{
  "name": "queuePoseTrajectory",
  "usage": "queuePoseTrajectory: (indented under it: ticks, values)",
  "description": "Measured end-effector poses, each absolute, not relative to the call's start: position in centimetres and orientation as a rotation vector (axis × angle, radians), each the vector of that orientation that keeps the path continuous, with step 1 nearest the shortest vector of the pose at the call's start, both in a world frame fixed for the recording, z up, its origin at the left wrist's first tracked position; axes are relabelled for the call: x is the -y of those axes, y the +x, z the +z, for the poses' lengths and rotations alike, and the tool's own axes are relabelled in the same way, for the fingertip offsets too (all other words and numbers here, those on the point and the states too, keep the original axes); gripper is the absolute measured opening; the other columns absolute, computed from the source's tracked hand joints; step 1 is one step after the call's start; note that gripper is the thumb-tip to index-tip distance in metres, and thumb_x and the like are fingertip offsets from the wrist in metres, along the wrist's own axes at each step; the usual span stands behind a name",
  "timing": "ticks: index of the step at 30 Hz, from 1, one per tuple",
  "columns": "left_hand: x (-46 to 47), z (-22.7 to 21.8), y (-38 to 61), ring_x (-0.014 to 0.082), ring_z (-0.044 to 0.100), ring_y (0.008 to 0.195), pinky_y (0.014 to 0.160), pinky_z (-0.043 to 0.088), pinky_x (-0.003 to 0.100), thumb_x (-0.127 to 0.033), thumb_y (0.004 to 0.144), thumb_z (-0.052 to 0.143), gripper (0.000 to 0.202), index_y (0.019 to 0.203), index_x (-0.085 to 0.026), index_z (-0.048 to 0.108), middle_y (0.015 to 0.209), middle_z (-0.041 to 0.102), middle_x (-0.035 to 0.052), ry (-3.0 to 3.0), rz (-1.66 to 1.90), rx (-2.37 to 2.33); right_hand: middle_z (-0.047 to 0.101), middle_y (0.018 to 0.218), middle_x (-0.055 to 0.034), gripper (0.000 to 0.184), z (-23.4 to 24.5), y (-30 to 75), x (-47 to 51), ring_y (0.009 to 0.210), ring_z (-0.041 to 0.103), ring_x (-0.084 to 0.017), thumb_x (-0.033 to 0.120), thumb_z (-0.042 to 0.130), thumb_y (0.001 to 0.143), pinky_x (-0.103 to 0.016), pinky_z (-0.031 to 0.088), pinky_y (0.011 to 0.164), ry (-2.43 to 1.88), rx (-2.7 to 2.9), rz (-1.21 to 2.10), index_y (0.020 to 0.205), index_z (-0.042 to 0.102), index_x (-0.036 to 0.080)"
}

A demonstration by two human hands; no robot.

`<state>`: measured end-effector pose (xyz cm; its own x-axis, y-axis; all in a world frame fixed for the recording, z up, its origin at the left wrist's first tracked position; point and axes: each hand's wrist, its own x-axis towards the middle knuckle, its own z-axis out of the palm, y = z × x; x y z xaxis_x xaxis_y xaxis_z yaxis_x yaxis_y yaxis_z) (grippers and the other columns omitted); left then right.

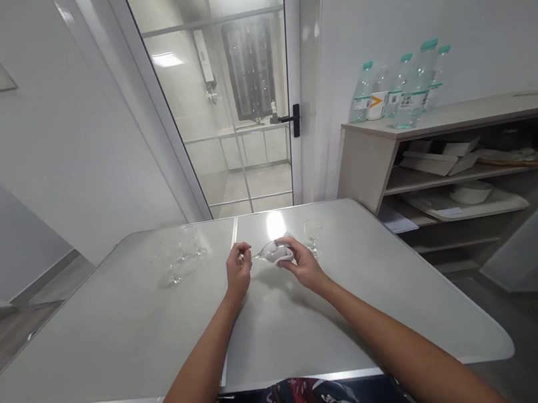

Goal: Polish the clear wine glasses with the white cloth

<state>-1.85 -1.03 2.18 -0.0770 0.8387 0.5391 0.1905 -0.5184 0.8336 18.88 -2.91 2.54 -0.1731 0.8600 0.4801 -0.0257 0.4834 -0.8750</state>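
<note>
A clear stemmed wine glass (270, 253) is held sideways just above the table, between my two hands. My left hand (239, 268) is closed around the foot end of its stem. With thumb and fingers, my right hand (305, 265) grips the bowl end, where a white cloth or tissue (284, 254) lies against the glass. Whether the cloth is inside or around the bowl I cannot fully tell. Right behind my right hand is another clear glass (312, 237). Several transparent glasses (184, 262) form a cluster on the table's left half.
The pale glossy table (130, 323) has a seam (226, 363) running front to back. Beyond it is a glass door (223, 168) with a black handle (296, 120). At right, a shelf unit (366, 160) bears several plastic bottles (404, 97) on top and boxes and trays below.
</note>
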Motion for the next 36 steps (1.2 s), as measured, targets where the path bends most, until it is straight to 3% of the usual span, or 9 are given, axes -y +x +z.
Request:
queuePoseTrajectory:
  ticks: [6, 11, 16, 21, 27, 31, 36]
  values:
    - [0.7, 2.3, -1.9, 0.0114, 0.052, 0.065, 0.063, 0.046, 0.026, -0.041, 0.094, 0.06, 0.021, 0.098, -0.021, 0.065, 0.091, 0.06, 0.003, 1.669, 1.629, -1.065, 0.066, 0.12, -0.007, 0.042, 2.5, 18.9, 3.0, 0.107, 0.064, -0.024, 0.027, 0.075, 0.082, -0.037, 0.048, 0.098, -0.75, 1.57, 0.874, 0.122, 0.063, 0.023]
    - [0.1, 1.6, -2.1, 0.0113, 0.047, 0.057, 0.057, 0.037, 0.025, -0.046, 0.092, 0.061, 0.036, 0.073, -0.016, 0.066, 0.064, 0.055, -0.0014, 1.724, 1.418, -1.22, 0.068, 0.121, -0.0068, 0.038, 2.2, 19.1, 2.9, 0.112, 0.063, -0.026, 0.024, 0.072, 0.082, -0.04, 0.047, 0.101, -0.788, 1.6, 0.813, 0.12, 0.066, 0.024]
    - [0.6, 2.0, -2.2, 0.0117, 0.045, 0.06, 0.061, 0.037, 0.027, -0.04, 0.093, 0.064, 0.035, 0.066, -0.017, 0.061, 0.064, 0.053, -0.0009, 1.926, 1.566, -1.207, 0.065, 0.119, -0.0062, 0.055, 2.3, 19.1, 2.8, 0.104, 0.064, -0.023, 0.029, 0.073, 0.083, -0.037, 0.051, 0.094, -0.764, 1.456, 0.94, 0.136, 0.057, 0.027]
    - [0.8, 2.1, -2.2, 0.0135, 0.049, 0.065, 0.063, 0.041, 0.028, -0.031, 0.094, 0.064, 0.026, 0.071, -0.019, 0.064, 0.07, 0.055, 0.0014, 2.169, 1.63, -1.082, 0.065, 0.107, -0.0039, 0.058, 2.6, 19.2, 3.0, 0.088, 0.064, -0.02, 0.032, 0.072, 0.083, -0.033, 0.054, 0.08, -0.8, 1.397, 1.002, 0.138, 0.055, 0.027]
    - [0.0, 1.2, -2.2, 0.0173, 0.058, 0.078, 0.072, 0.047, 0.031, -0.03, 0.098, 0.059, 0.018, 0.093, -0.02, 0.072, 0.082, 0.065, 0.0053, 2.357, 1.467, -1.033, 0.066, 0.123, -0.0069, 0.049, 2.4, 19.1, 2.8, 0.11, 0.064, -0.025, 0.027, 0.073, 0.082, -0.04, 0.048, 0.101, -0.807, 1.475, 0.774, 0.13, 0.062, 0.025]
    - [-0.4, 0.5, -2.3, 0.0185, 0.06, 0.079, 0.075, 0.049, 0.033, -0.031, 0.097, 0.062, 0.015, 0.099, -0.021, 0.073, 0.083, 0.071, 0.0054, 2.447, 1.413, -1.081, 0.068, 0.122, -0.0069, 0.049, 2.3, 18.8, 3.1, 0.106, 0.066, -0.025, 0.026, 0.07, 0.084, -0.04, 0.05, 0.098, -0.841, 1.492, 0.662, 0.133, 0.06, 0.025]
    - [0.1, 0.4, -1.8, 0.0172, 0.06, 0.074, 0.07, 0.048, 0.031, -0.03, 0.096, 0.063, 0.014, 0.093, -0.021, 0.072, 0.082, 0.073, 0.0045, 2.34, 1.497, -1.142, 0.071, 0.121, -0.0093, 0.044, 1.8, 18.7, 3.8, 0.104, 0.064, -0.027, 0.027, 0.067, 0.09, -0.045, 0.052, 0.096, -0.97, 1.49, 0.241, 0.134, 0.06, 0.027]
